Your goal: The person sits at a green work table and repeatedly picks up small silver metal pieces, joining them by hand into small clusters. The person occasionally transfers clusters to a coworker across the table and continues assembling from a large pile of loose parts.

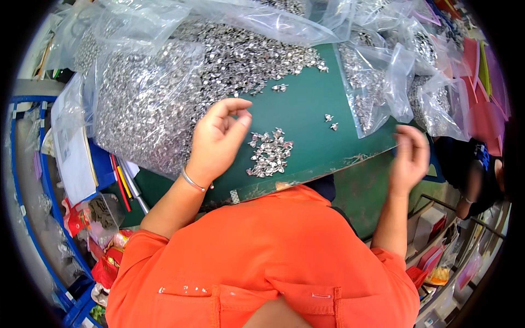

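Found small pile of shiny metal pcs (272,154) on green tabletop (306,117) nr front edge, just right of L hand (220,135), w/ fingers curled & thumb close to fingertips; couldn't tell if gripping anything. Spotted two loose pcs (331,122) right of pile, plus a few more pcs (280,87) btwn it & big heap (240,52). Saw R hand (410,159) nr table's right end, w/ fingers half-bent, blurred; couldn't confirm a hold there either. Judged work early-stage: small batch apart, w/ bulk left in heap, clear bag at left (143,109) & bags at right (399,79). Noted co-worker (473,175), far right.
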### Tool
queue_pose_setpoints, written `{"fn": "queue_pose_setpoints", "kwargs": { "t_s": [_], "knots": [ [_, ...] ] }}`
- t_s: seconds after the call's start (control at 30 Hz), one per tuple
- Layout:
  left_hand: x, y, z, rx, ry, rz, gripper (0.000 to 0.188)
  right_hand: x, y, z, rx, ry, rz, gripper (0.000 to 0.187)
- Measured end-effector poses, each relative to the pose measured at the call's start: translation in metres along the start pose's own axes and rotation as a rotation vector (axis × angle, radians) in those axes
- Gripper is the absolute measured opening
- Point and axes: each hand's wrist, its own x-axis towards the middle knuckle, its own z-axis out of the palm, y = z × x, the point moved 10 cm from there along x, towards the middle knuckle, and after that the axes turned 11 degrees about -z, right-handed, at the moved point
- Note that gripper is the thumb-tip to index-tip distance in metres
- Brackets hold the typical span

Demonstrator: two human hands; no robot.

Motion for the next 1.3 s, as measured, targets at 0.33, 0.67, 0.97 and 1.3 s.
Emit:
{"fn": "queue_pose_setpoints", "kwargs": {
  "t_s": [0.33,0.67,0.97,1.3],
  "knots": [
    [-0.036,-0.007,0.031,0.513,-0.159,0.164,0.051,-0.065,-0.130,0.205,0.407,-0.888,-0.424,0.068],
    [-0.020,-0.022,0.012,0.363,-0.003,0.091,0.024,0.000,-0.093,0.228,0.173,-0.686,-0.515,0.018],
    [-0.015,-0.028,0.007,0.319,0.041,0.036,0.018,0.011,-0.049,0.191,0.189,-0.426,-0.107,0.013],
    [-0.016,-0.025,0.007,0.296,0.051,0.032,0.017,-0.002,-0.081,0.202,0.112,-0.578,-0.487,0.020]
  ]
}}
